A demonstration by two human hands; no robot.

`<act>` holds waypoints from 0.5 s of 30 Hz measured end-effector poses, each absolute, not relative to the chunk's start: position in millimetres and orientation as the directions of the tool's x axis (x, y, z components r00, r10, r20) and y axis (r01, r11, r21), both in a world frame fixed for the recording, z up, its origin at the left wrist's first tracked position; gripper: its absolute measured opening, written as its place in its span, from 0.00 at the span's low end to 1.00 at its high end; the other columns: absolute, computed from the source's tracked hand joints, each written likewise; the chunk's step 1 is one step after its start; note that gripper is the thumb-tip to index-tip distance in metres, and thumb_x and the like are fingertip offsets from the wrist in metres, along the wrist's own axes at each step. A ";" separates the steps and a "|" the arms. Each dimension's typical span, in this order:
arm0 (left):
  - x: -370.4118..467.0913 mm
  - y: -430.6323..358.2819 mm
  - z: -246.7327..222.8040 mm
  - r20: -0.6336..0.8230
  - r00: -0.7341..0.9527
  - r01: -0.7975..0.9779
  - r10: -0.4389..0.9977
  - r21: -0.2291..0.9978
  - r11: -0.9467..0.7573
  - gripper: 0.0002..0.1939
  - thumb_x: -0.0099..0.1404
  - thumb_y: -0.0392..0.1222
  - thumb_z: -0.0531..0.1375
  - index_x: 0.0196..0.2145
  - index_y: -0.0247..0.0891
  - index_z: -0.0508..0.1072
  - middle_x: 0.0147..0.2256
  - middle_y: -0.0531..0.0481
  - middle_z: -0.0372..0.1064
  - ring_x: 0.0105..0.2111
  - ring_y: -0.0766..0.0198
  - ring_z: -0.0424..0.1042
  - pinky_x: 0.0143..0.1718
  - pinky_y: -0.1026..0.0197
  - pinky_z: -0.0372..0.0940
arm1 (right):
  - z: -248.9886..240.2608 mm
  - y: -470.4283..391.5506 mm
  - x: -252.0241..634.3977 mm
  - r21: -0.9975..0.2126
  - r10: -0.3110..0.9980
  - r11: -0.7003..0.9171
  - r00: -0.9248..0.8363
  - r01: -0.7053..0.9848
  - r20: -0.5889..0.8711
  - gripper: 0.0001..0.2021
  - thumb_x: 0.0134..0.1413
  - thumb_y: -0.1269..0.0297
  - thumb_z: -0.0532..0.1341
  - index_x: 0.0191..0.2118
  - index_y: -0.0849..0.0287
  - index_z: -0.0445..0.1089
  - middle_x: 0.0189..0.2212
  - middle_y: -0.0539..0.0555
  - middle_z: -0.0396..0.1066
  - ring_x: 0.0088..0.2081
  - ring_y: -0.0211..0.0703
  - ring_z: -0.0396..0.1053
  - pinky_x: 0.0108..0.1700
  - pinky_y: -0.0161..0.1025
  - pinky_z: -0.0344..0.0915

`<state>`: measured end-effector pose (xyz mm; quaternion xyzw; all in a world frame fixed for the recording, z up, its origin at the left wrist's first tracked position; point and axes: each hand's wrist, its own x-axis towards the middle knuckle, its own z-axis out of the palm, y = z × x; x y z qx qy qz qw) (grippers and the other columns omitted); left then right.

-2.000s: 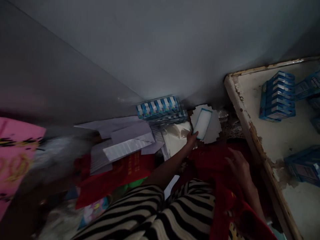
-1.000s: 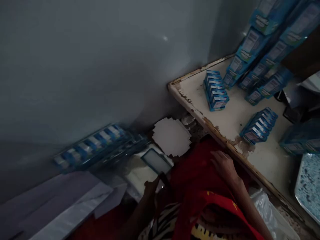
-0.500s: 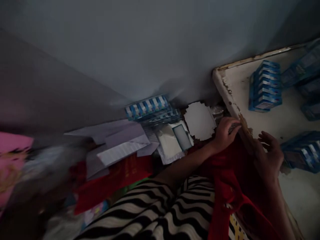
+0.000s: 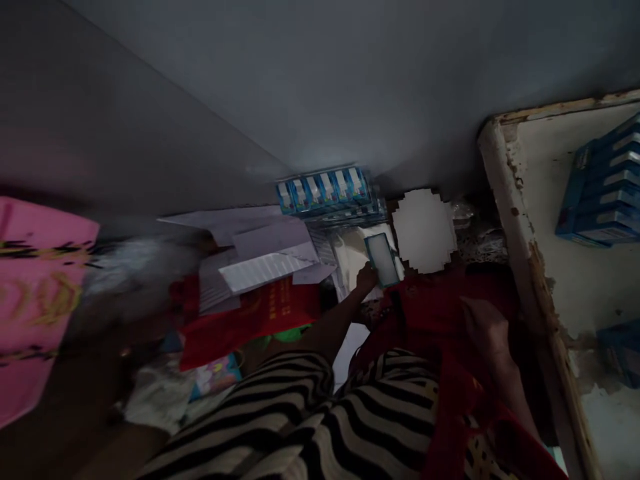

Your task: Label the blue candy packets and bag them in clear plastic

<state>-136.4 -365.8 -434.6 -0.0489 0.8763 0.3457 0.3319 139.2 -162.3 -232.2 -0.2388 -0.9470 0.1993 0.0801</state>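
Note:
My left hand (image 4: 367, 279) reaches down to a flat, white rectangular pack with a blue edge (image 4: 383, 259), its fingers closed at the pack's lower left side. The pack lies on pale plastic-wrapped packs (image 4: 350, 250). My right hand (image 4: 487, 328) is over a red cloth (image 4: 430, 303), fingers curled together against it; the dim light blurs the fingertips. Just behind the pack sits a row of blue boxes (image 4: 323, 190) against the wall.
Folded white card sheets (image 4: 273, 243) rest on a red bag (image 4: 255, 310) to the left. A pink bag (image 4: 37, 307) stands farther left. At right, a chipped white ledge (image 4: 520, 200) carries more blue boxes (image 4: 605, 193). A whitish blanked-out patch (image 4: 425, 230) covers something beyond the cloth.
My left hand has moved from the ledge's edge down and left to the blue-edged pack. The right hand has left the ledge for the red cloth, its fingers now curled. The view has shifted left.

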 end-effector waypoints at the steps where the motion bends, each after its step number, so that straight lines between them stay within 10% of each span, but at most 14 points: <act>1: -132.4 -363.9 -436.7 -0.611 -0.778 -0.309 0.149 0.578 0.755 0.11 0.65 0.44 0.66 0.42 0.38 0.71 0.39 0.39 0.75 0.49 0.43 0.76 0.52 0.48 0.65 | -235.1 -163.4 140.0 -0.404 0.479 0.810 -0.877 0.425 0.040 0.16 0.77 0.65 0.55 0.51 0.56 0.81 0.42 0.56 0.85 0.42 0.47 0.81 0.48 0.44 0.75; 10: -112.1 -264.5 -427.9 -0.460 -0.820 -0.217 0.339 0.800 0.560 0.23 0.69 0.46 0.67 0.59 0.40 0.70 0.45 0.42 0.77 0.45 0.51 0.76 0.51 0.55 0.66 | -234.5 -163.0 149.1 -0.384 0.489 0.811 -0.872 0.441 0.032 0.16 0.77 0.61 0.56 0.50 0.56 0.82 0.42 0.57 0.85 0.41 0.47 0.81 0.48 0.44 0.76; 15: -111.7 -314.6 -446.0 -0.504 -0.857 -0.335 0.108 0.703 0.628 0.33 0.63 0.49 0.73 0.59 0.34 0.69 0.57 0.31 0.71 0.57 0.42 0.70 0.60 0.49 0.63 | -224.8 -154.0 143.9 -0.361 0.547 0.793 -0.835 0.491 0.066 0.14 0.76 0.61 0.58 0.51 0.57 0.82 0.43 0.57 0.84 0.41 0.47 0.81 0.48 0.44 0.75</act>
